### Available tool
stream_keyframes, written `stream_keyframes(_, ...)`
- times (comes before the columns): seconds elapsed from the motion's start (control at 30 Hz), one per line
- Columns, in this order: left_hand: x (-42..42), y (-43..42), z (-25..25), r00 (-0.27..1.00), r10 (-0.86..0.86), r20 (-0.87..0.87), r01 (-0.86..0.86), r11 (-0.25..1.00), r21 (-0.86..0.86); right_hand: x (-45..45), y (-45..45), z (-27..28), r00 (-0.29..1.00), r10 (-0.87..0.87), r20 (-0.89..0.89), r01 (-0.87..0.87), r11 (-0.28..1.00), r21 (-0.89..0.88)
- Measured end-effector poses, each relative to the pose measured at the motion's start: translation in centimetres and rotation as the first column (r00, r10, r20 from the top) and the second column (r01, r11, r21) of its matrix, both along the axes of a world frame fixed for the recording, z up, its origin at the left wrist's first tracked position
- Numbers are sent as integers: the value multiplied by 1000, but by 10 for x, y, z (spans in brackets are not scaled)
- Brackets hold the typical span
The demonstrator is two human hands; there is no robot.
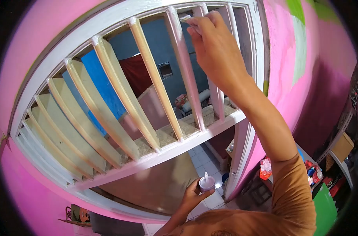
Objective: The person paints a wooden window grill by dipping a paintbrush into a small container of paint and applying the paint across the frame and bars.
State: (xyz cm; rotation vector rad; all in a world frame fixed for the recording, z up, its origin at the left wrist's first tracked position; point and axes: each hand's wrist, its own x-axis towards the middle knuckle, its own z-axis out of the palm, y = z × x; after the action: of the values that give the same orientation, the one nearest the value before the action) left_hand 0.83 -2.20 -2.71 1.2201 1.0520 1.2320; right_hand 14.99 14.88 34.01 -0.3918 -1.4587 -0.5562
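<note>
My right hand [217, 47] pinches a small white-tipped tool [185, 18] between thumb and fingertips; most of its handle is hidden from me behind those fingers; the tip shows at 12 o'clock, just beside the top of a whitened slat [187, 67], though I cannot tell whether the two touch. The right arm [267, 124] is raised high, rising from 4 o'clock and leaning across to the hand at 1; the back of the hand faces me, its knuckles bent, the forearm running nearly in line with it.

My left hand [193, 193] is low, near 6 o'clock, fingers curled around a small cup [207, 185] at 5; its mouth faces up at me, and a white stick [206, 177] stands out of it, leaning toward 12.

Ahead of me the slats fan from 9 o'clock round to 1 inside a white frame [257, 51]; a cream slat [157, 80] stands left of the whitened one, with white at its upper end; through the gaps I see a blue panel [94, 76] at 10 and a dark red cloth [135, 74] nearer 11; a green panel [325, 204] sits at 4, behind the brown sleeve [293, 185].
</note>
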Motion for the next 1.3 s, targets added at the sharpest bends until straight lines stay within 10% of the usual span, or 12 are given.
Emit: stream_keyframes(1.3, -19, -10, 26, 998, -1, -56, -6, 993, -116, 59, -63, -41, 997, 71, -4, -71, 997, -26)
